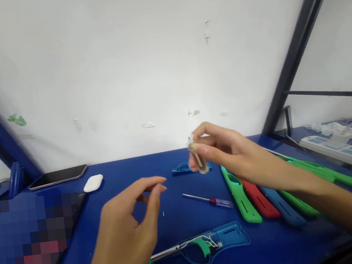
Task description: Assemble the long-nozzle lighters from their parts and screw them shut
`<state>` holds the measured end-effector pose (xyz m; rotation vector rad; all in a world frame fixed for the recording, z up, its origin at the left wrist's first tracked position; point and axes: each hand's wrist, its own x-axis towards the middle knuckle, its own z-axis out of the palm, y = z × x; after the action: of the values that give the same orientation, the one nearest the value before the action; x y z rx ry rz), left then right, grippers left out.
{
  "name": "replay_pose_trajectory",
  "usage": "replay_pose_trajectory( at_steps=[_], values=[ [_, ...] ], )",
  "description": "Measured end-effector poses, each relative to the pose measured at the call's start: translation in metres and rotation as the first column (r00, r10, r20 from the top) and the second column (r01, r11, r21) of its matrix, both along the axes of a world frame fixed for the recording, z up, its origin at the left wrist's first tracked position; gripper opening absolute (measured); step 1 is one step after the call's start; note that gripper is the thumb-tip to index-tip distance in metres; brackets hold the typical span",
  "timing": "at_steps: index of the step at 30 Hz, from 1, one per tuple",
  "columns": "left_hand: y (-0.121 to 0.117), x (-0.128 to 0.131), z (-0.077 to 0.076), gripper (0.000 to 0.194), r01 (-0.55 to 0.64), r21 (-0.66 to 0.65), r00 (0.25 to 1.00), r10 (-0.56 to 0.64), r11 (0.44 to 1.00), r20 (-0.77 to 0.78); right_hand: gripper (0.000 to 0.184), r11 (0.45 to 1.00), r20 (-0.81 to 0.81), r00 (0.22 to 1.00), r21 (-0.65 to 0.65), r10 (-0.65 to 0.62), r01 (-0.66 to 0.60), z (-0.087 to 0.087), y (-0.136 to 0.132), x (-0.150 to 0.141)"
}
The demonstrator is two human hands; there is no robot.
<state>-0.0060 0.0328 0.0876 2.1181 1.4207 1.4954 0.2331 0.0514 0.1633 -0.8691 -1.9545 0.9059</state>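
My right hand (217, 148) is raised over the back of the table and holds a small clear fuel tank (200, 161), tilted and blurred. My left hand (138, 217) hovers at the centre-left, thumb and index finger pinched; whatever may be between the tips is too small to make out. Below the hands lies an opened blue lighter shell (230, 234) with a metal tube (166, 253), white wires and a green trigger (202, 246). A screwdriver (214, 201) with a clear-and-red handle rests behind it. Beside my left fingers is a tiny screw (163, 214).
Several green, red and blue lighter shells (262, 200) lie on the right, partly under my forearm. Another blue shell piece (180, 168) is at the back. A phone (58, 176), white case (93, 183) and dark device (69, 229) sit left. A power strip (340, 151) stands far right.
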Motion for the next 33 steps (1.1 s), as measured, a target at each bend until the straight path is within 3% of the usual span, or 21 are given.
replay_pose_trajectory(
  at_steps=[2,5,8,11,16,19,22,25,29,33],
  values=[
    [-0.002,0.007,-0.02,0.021,0.113,-0.009,0.985,-0.114,0.994,-0.131,0.018,0.993,0.117,0.987,-0.022,-0.111,0.115,-0.018,-0.017,0.016],
    [-0.012,0.02,-0.053,0.026,0.278,-0.043,0.917,-0.278,0.96,-0.287,0.031,0.955,0.251,0.926,-0.013,-0.283,0.296,-0.06,-0.047,0.032],
    [-0.022,0.025,-0.078,0.029,0.316,-0.058,0.865,-0.313,0.947,-0.393,0.035,0.882,0.223,0.858,0.018,-0.463,0.471,-0.103,-0.07,0.037],
    [-0.026,0.022,-0.09,0.029,0.322,-0.055,0.838,-0.311,0.945,-0.449,0.032,0.87,0.243,0.84,0.036,-0.485,0.491,-0.127,-0.078,0.035],
    [-0.024,0.018,-0.094,0.028,0.359,-0.047,0.804,-0.334,0.932,-0.491,0.024,0.903,0.372,0.832,0.044,-0.411,0.426,-0.137,-0.072,0.033],
    [-0.026,0.02,-0.096,0.026,0.344,-0.039,0.822,-0.32,0.938,-0.472,0.017,0.942,0.423,0.847,0.054,-0.322,0.331,-0.138,-0.069,0.033],
    [-0.027,0.022,-0.097,0.021,0.323,-0.036,0.832,-0.301,0.946,-0.466,0.021,0.965,0.458,0.849,0.095,-0.262,0.246,-0.138,-0.065,0.033],
    [-0.028,0.022,-0.096,0.022,0.356,-0.051,0.786,-0.329,0.933,-0.524,0.021,0.974,0.507,0.831,0.144,-0.227,0.178,-0.135,-0.059,0.031],
    [-0.028,0.02,-0.093,0.029,0.36,-0.108,0.737,-0.353,0.927,-0.577,0.019,0.971,0.585,0.791,0.236,-0.178,0.043,-0.132,-0.051,0.028],
    [-0.027,0.018,-0.097,0.033,0.351,-0.034,0.716,-0.291,0.936,-0.634,0.018,0.925,0.605,0.766,0.377,-0.215,-0.038,-0.137,-0.048,0.028]
  ],
)
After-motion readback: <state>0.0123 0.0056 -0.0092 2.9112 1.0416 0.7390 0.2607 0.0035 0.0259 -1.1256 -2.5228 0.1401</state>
